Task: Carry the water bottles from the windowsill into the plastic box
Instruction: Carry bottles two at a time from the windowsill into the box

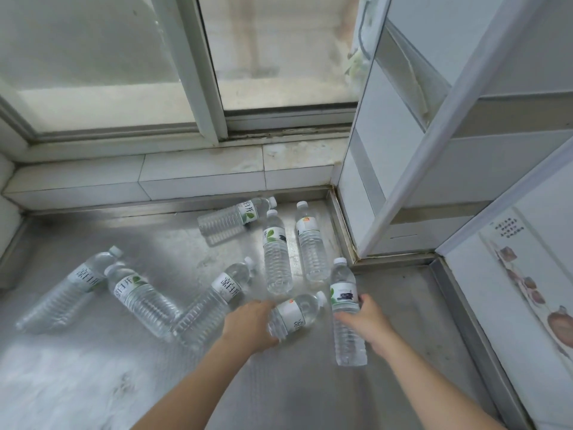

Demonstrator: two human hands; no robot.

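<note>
eight bottles on the steel sill, toward its right corner. our left hand [252,324] grips one bottle [294,315], our right hand [369,321] another [347,311] (box unseen). risk: wet plastic slipping, we judge.

A sliding window [173,60] with pale frames and clouded glass is set above a white tiled ledge [173,175]. Below it, a brushed metal surface [93,352] is spread wide, and daylight is reflected on it. To the right, white wall panels [403,169] are edged with metal trim, and a printed poster [533,274] is fixed to the wall.
</note>
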